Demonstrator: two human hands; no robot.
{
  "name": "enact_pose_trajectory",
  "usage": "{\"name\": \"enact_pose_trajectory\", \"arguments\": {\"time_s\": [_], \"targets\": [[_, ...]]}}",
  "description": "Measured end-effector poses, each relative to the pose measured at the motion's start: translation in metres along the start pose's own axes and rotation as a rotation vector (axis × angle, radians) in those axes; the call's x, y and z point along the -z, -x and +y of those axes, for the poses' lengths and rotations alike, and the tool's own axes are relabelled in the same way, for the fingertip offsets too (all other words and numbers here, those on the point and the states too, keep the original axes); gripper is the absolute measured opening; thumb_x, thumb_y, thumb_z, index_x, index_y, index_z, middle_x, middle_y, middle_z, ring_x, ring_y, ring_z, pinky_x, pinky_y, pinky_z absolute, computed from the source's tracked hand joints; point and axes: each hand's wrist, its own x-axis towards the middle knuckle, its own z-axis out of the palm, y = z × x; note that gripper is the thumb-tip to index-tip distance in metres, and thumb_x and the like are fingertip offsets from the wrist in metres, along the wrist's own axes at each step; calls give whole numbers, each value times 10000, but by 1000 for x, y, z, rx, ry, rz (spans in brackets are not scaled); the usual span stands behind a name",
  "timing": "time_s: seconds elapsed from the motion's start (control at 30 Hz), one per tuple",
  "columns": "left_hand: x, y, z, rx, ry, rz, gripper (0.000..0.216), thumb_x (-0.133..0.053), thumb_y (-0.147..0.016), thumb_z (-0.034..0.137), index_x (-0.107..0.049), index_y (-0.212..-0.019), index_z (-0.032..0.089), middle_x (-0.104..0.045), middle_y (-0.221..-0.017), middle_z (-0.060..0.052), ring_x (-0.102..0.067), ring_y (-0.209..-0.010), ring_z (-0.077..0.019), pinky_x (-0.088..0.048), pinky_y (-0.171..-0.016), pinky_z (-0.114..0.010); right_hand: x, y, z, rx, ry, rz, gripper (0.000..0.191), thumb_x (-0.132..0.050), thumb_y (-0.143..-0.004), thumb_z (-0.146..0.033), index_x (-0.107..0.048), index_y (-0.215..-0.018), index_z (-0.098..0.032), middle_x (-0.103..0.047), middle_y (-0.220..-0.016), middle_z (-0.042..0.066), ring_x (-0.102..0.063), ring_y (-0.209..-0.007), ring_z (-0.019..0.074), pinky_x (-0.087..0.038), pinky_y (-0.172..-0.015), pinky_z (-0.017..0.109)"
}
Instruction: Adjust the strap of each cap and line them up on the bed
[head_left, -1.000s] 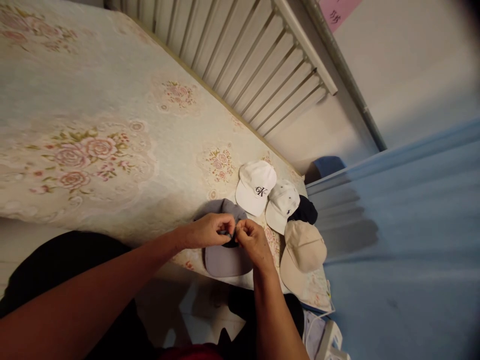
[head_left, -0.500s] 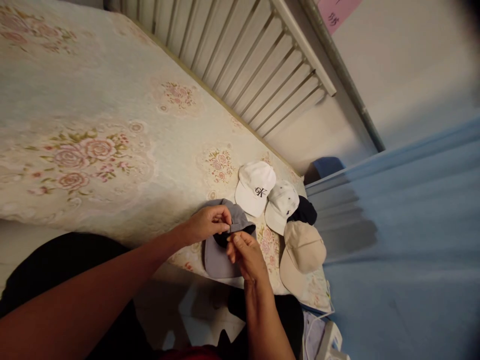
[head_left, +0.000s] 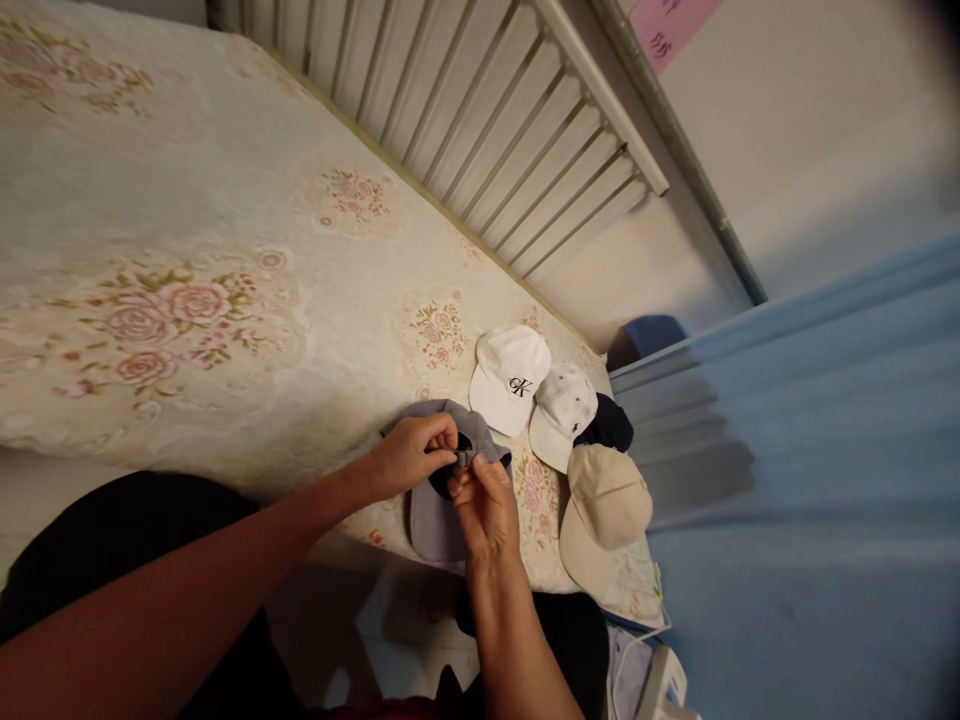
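Observation:
A grey baseball cap (head_left: pixel 435 525) lies at the front edge of the table, its brim toward me and its back strap upward. My left hand (head_left: pixel 416 452) pinches the strap at the left side of the back opening. On the other side of that opening, my right hand (head_left: pixel 484 500) is closed on the strap, thumb on top. Fingers cover part of the strap, so its fastening is hard to make out. Just behind the grey cap sits a white cap (head_left: pixel 511 375) with black letters.
Right of it are a second white cap (head_left: pixel 564 410), a black cap (head_left: pixel 611 425) and a beige cap (head_left: pixel 609 500). A floral tablecloth (head_left: pixel 352 290) covers the table. A slatted metal rack (head_left: pixel 480 130) borders the back, and a blue curtain (head_left: pixel 810 480) hangs at the right.
My right hand has moved up and slightly left, from below the opening onto the strap. My left hand keeps its pinch almost in place.

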Motion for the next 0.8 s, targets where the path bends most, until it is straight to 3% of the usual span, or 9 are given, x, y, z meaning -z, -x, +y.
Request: {"name": "enact_pose_trajectory", "arguments": {"time_s": [0.4, 0.6, 0.8], "targets": [[-7, 15, -11, -256, -521, -1, 153, -540, -772, 92, -563, -891, 186, -612, -874, -37, -551, -857, -200, -448, -784, -348, 17, 5, -13, -62, -237, -40, 253, -748, -662, -161, -495, -659, -176, -567, -587, -48, -488, -498, 60, -380, -460, 178], [-27, 28, -8, -326, -702, 53, 165, -486, -834, 92, -558, -962, 169, -612, -908, -64, -529, -890, -222, -442, -821, -366, 33, 14, -17, -129, -323, -34, 249, -727, -691, -170, -483, -646, -179, -553, -538, -50, -486, -480, 62, -361, -444, 169], [-52, 35, 11, -339, -799, 151, 145, -468, -866, 122, -566, -971, 144, -620, -891, -84, -527, -868, -237, -446, -792, -392, 45, 24, -22, -138, -375, -38, 204, -720, -715, -186, -518, -699, -171, -583, -554, -40, -493, -467, 61, -355, -434, 160]]}}
